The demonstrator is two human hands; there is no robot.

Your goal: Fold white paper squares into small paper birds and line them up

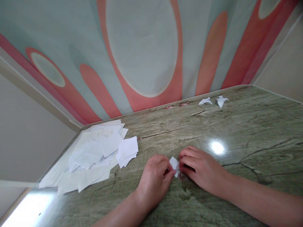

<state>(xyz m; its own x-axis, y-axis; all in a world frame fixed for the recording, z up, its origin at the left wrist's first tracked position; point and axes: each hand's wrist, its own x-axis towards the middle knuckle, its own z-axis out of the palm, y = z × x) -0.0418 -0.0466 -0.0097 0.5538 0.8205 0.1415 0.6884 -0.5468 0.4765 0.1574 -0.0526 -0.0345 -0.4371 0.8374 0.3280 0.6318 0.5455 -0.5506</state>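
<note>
A small folded piece of white paper [174,163] is between my two hands, low over the wood-patterned table. My left hand [155,176] pinches its left lower edge between thumb and fingertips. From the right, my right hand [199,168] closes its bent fingers and thumb on the paper's other side. The fingers cover part of the paper, so its exact folds cannot be made out. At the far edge of the table stand two small folded white paper figures, one paper figure [205,101] on the left and another paper figure [222,101] beside it.
Loose white sheets [94,154] lie in an overlapping pile on the left of the table [260,132]. A smaller stack of square papers [127,149] sits at the pile's right edge. A patterned wall panel [142,47] rises behind the table.
</note>
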